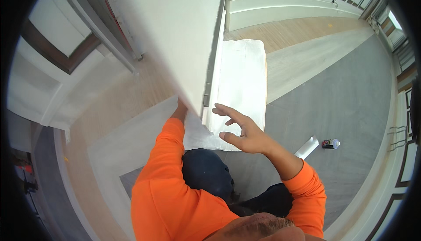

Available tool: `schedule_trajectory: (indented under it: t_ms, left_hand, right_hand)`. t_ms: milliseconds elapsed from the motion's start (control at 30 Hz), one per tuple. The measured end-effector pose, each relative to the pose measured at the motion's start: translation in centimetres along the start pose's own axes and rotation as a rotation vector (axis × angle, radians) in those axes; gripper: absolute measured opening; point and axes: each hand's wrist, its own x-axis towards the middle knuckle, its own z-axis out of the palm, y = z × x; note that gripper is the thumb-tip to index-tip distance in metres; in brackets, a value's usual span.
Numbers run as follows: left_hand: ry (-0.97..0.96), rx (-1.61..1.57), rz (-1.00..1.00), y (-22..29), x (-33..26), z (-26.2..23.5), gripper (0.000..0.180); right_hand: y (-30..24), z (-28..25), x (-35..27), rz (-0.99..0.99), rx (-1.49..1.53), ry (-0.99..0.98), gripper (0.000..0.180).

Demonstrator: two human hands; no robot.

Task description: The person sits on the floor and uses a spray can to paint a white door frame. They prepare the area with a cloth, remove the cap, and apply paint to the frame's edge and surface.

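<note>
A tall white door-like panel (175, 26) stands upright in front of me, its narrow edge turned my way. Along that edge runs a white strip (215, 78), with a small metal fitting (206, 100) near the lower end. My left hand (180, 110) reaches behind the panel's left face; only the wrist side shows and its fingers are hidden. Just right of the panel's lower end, my right hand (243, 131) is open, fingers apart and holding nothing. A white sheet (243, 78) lies on the floor beneath the panel.
On the grey floor (324, 100) to my right lie a pale, long, flat piece (307, 147) and a small dark-labelled bottle (330, 144) on its side. White walls with dark-framed panels surround me. A door frame (98, 26) stands at the left.
</note>
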Motion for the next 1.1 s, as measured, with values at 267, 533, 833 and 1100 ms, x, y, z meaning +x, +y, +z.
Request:
schedule_trajectory:
  t_ms: [267,533,833,1100]
  left_hand:
    - [0.073,0.064,0.039,-7.8,-2.6,-4.8,0.039]
    - [0.108,0.081,0.032,-13.0,-5.2,-6.2,0.039]
    - [0.194,0.121,0.137,-15.8,-4.3,-6.9,0.04]
    - [0.507,0.228,0.447,-19.4,-3.6,-7.5,0.041]
  right_hand:
    - [1.3,0.2,0.4,0.038,-0.034,0.039,0.065]
    - [4.3,-0.7,-1.3,0.103,-0.127,0.072,0.058]
    - [5.0,-1.3,-1.6,0.139,-0.199,0.121,0.055]
    - [6.9,-2.7,-1.8,0.126,-0.214,0.171,0.052]
